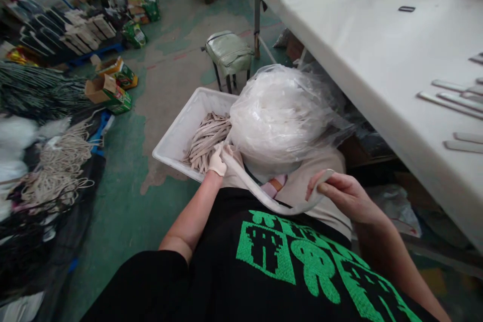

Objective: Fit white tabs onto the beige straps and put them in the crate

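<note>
Long limp cream webbing strip (247, 181), sagging in a curve, pinched at both ends by gloved left hand (217, 161) and bare right hand (345, 196).

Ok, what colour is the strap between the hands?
Plain off-white, the strap; it shows best in the head view.

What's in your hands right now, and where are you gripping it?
A pale beige fabric strip: white-gloved left hand at one end, bare right hand at the other.
</note>
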Action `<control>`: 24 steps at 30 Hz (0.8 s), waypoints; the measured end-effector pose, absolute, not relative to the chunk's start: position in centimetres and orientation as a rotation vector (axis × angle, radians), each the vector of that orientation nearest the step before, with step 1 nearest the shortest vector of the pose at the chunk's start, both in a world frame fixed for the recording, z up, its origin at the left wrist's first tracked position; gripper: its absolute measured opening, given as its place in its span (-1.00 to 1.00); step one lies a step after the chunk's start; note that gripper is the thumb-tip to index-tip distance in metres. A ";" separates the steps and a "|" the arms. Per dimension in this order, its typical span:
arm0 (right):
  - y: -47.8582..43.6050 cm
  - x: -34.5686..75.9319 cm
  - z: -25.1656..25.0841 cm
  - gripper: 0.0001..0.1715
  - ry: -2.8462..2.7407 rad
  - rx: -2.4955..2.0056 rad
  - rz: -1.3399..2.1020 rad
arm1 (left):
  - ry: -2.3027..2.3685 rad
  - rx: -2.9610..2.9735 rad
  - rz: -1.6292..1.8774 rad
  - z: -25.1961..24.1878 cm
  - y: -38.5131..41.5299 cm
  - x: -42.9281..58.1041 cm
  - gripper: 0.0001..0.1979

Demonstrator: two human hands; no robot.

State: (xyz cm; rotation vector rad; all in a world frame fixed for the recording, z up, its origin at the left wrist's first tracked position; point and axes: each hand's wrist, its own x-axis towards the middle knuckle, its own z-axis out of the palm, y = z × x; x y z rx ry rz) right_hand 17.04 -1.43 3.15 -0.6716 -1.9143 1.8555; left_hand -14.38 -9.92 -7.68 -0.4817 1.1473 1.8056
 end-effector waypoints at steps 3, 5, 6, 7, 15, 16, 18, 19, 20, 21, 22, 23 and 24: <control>-1.5 16.0 1.5 -0.56 -1.828 -0.759 1.916 | 1.155 -0.215 1.722 -6.1 -9.6 -13.0 -0.66; -1.2 15.0 0.4 -0.55 -1.732 -0.804 1.915 | 1.151 0.015 1.584 -5.4 -10.0 -11.3 -0.63; -0.8 14.6 0.0 -0.55 -1.677 -0.808 1.902 | 1.145 0.132 1.504 -5.1 -10.2 -10.5 -0.62; -0.4 14.3 -0.4 -0.55 -1.624 -0.800 1.890 | 1.139 0.239 1.425 -5.0 -10.5 -9.8 -0.60; 3.0 13.9 -1.0 -0.60 -1.468 -0.664 1.836 | 1.147 0.610 0.946 -4.0 -11.2 -5.8 -0.52; 3.1 14.0 -0.8 -0.58 -1.448 -0.657 1.833 | 1.170 0.628 0.912 -3.9 -11.3 -5.4 -0.54; 2.9 14.3 -0.2 -0.53 -1.409 -0.624 1.839 | 1.228 0.681 0.848 -3.8 -11.5 -5.0 -0.57; 2.6 14.4 0.1 -0.52 -1.401 -0.598 1.842 | 1.256 0.727 0.823 -3.8 -11.6 -5.1 -0.59; 2.3 14.5 0.4 -0.51 -1.408 -0.565 1.846 | 1.285 0.787 0.808 -3.8 -11.5 -5.2 -0.59; 1.8 14.4 0.5 -0.51 -1.429 -0.537 1.842 | 1.319 0.856 0.806 -3.9 -11.3 -5.5 -0.58; 1.3 14.2 0.6 -0.53 -1.458 -0.521 1.833 | 1.369 0.924 0.822 -3.9 -11.0 -5.7 -0.57; 0.8 13.9 0.6 -0.56 -1.508 -0.529 1.808 | 1.424 0.978 0.845 -4.0 -10.5 -5.9 -0.54; 0.2 13.6 0.5 -0.62 -1.571 -0.555 1.765 | 1.491 1.025 0.890 -3.9 -10.0 -6.0 -0.50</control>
